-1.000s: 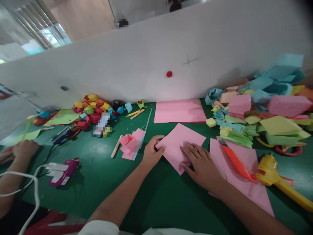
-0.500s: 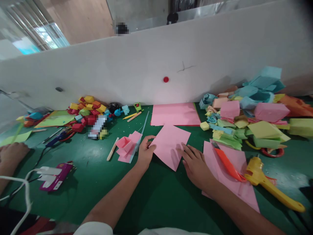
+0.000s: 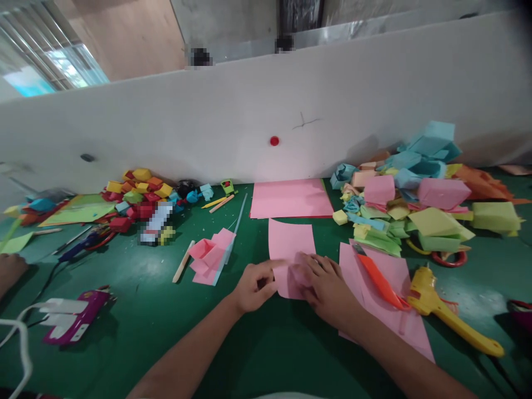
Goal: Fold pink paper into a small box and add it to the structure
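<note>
A pink sheet of paper (image 3: 291, 241) stands a little above the green table, its sides now roughly upright in view. My left hand (image 3: 255, 286) is closed in a pinch at its lower left edge. On the lower right, my right hand (image 3: 326, 282) grips the same sheet, fingers bent over its front and slightly blurred. Left of my left hand lies a folded pink paper piece (image 3: 203, 252) on a clear ruler-like strip (image 3: 224, 257). Under my right forearm are more pink sheets (image 3: 347, 257), with an orange utility knife (image 3: 380, 277) on top.
A yellow glue gun (image 3: 453, 316) lies at right, below a heap of folded paper pieces (image 3: 443, 193). Pink sheets (image 3: 286, 198) are stacked by the white partition (image 3: 187, 122). At left are a purple power strip (image 3: 78, 318), a wooden stick (image 3: 183, 263) and another person's hand (image 3: 11, 271).
The pink sheet has turned from a diamond-like slant to upright, and its lower part is drawn toward me. Both my hands have come closer together on it.
</note>
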### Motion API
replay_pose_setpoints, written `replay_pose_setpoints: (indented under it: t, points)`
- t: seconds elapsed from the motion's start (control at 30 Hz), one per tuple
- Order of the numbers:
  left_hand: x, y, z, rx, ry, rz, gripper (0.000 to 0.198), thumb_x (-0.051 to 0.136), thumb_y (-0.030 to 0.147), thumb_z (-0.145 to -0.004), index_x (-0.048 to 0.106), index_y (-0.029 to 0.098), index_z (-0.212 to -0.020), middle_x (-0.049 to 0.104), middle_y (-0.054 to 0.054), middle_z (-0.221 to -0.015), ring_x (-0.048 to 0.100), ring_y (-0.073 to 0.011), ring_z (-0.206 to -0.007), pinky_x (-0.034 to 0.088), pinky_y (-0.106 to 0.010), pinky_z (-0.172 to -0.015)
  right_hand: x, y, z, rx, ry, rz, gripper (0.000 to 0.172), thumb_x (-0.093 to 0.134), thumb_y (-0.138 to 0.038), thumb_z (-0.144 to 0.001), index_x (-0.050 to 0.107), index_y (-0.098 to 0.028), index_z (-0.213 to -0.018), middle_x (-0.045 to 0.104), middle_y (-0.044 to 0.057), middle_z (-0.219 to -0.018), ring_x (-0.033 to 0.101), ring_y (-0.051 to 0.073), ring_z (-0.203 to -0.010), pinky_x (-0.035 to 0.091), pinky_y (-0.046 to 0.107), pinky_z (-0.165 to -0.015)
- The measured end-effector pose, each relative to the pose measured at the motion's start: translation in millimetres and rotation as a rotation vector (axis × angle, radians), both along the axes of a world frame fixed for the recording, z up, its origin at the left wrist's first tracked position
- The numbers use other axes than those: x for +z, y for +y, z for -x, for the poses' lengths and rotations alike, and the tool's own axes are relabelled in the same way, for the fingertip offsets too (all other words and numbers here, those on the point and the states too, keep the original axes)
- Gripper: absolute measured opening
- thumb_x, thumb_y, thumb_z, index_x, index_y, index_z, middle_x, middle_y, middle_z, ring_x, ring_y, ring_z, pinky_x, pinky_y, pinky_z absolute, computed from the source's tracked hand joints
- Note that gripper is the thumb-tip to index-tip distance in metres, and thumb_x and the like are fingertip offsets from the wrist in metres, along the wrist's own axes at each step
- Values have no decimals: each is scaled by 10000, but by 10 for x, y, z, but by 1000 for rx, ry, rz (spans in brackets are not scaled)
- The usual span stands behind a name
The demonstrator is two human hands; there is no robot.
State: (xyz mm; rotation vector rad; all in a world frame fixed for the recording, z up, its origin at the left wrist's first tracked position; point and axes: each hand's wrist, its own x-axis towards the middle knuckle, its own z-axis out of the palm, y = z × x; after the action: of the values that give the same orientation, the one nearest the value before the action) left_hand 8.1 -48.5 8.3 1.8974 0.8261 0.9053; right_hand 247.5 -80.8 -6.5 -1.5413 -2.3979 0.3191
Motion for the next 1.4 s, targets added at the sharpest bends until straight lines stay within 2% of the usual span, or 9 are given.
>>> replay_pose_setpoints:
  t: [0.1,0.23,0.37,0.47,0.7,0.83,0.97,1.2,1.4]
  points:
    - [-52,87,24,278,-66,-9,675,498,493,-988,322,178,-1558,486,61,-608,417,-110,-488,323,-230,-509,43,-7,-7,15,5,9,453,470,-249,-951,604,-277,-1382,506,68,-1537,408,327,-1396,282,579,-1150]
    - [-75,280,17,596,213,-13,798,602,393,-919,187,266,-1589,647,-74,-1147,595,-139,-676,478,-285,-644,95,-34,-18,11,23,-20,412,452,-247,-967,636,-279,-1335,555,68,-1492,458,325,-1346,335,575,-1107]
    - [-73,449,-81,547,525,-205,860,710,341,-814,289,230,-1557,551,-155,-1426,578,-332,-1207,463,-479,-972,113,-49,-26,23,64,-61,365,473,-224,-952,690,-288,-1239,619,74,-1410,525,320,-1254,400,549,-1039]
    - [-71,534,-189,491,667,-264,846,766,344,-777,380,212,-1518,587,-172,-1396,472,-409,-1342,371,-563,-1051,112,-39,-36,37,93,-55,334,508,-232,-939,707,-312,-1195,620,60,-1403,532,315,-1235,410,542,-1024]
    - [-34,507,-295,442,381,-226,810,653,134,-799,343,268,-1535,686,-39,-1047,636,-254,-1019,398,-479,-1015,124,-19,-44,27,111,-7,350,512,-193,-921,685,-331,-1194,605,30,-1403,511,299,-1239,398,518,-1031]
    - [-54,466,-293,385,12,-140,841,630,124,-782,309,272,-1544,616,-47,-1136,626,-166,-916,505,-326,-869,120,-21,-43,16,96,-1,300,521,-217,-922,688,-295,-1160,600,46,-1406,502,310,-1233,389,530,-1032]
    - [-132,475,-254,515,-166,17,885,691,144,-729,336,262,-1532,589,-85,-1257,604,-100,-742,510,-227,-659,110,-18,-47,22,116,-5,335,511,-197,-919,680,-300,-1189,607,44,-1406,505,306,-1234,395,520,-1019]
    - [-157,461,-181,473,37,-76,239,628,209,-850,752,198,-1054,724,-62,-1030,684,-187,-898,569,-304,-803,109,-19,-72,62,121,-29,359,503,-180,-922,689,-318,-1197,624,44,-1382,512,296,-1247,389,504,-1030]
    - [-137,391,-211,310,198,-237,407,508,154,-910,701,257,-1254,701,-40,-1290,640,-212,-1207,501,-405,-1084,111,-17,-74,73,142,-21,286,501,-197,-942,710,-292,-1112,646,67,-1322,533,296,-1198,399,510,-1003]
